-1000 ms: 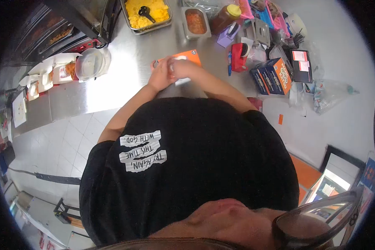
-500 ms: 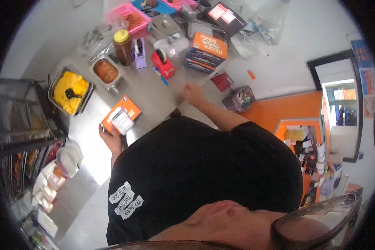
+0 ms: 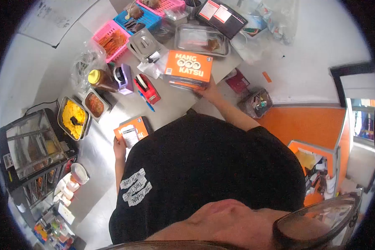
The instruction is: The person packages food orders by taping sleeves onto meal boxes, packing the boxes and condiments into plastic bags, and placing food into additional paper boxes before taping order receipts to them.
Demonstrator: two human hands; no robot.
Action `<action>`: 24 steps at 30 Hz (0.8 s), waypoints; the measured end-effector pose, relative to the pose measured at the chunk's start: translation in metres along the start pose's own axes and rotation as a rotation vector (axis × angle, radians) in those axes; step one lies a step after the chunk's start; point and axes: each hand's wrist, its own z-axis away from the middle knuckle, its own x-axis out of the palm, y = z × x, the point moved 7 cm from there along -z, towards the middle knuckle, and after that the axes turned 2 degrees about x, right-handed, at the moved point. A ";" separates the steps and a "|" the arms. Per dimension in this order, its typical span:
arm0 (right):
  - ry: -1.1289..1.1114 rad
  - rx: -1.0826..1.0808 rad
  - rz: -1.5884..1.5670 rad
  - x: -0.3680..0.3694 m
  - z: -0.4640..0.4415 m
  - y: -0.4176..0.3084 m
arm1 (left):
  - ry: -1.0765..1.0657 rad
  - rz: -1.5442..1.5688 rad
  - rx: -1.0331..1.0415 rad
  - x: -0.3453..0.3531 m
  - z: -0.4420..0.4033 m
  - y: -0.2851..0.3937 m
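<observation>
On the left, my left hand grips the near-left edge of an orange box that has a white printed slip on top. Farther right, my right hand has its fingers against the lower right corner of a stack of orange and dark boxes lettered MANG KATSU; part of those fingers is hidden by the stack. Between the two lie a red tape dispenser and a blue pen.
Food trays with yellow food and red sauce, a yellow-capped bottle and a purple dispenser stand left. Behind are baskets, a lidded metal container and a clear tray. A bin is at right.
The view has turned. My hands, together at the labelled box a second ago, are now apart. My right hand has reached the box stack and taken hold of it; my left stays on the labelled box.
</observation>
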 end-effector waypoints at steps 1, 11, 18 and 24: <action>-0.040 -0.069 -0.022 -0.003 -0.003 -0.013 | 0.046 -0.097 0.075 0.003 -0.003 0.005; -0.277 -0.184 -0.131 -0.017 -0.067 -0.042 | 0.100 0.060 -0.128 0.031 0.012 0.020; -0.506 0.328 0.251 0.038 0.006 0.005 | 0.023 0.141 -0.236 0.046 0.029 0.003; -1.093 0.187 0.070 0.065 0.016 -0.017 | 0.124 0.289 -0.294 0.055 0.035 -0.013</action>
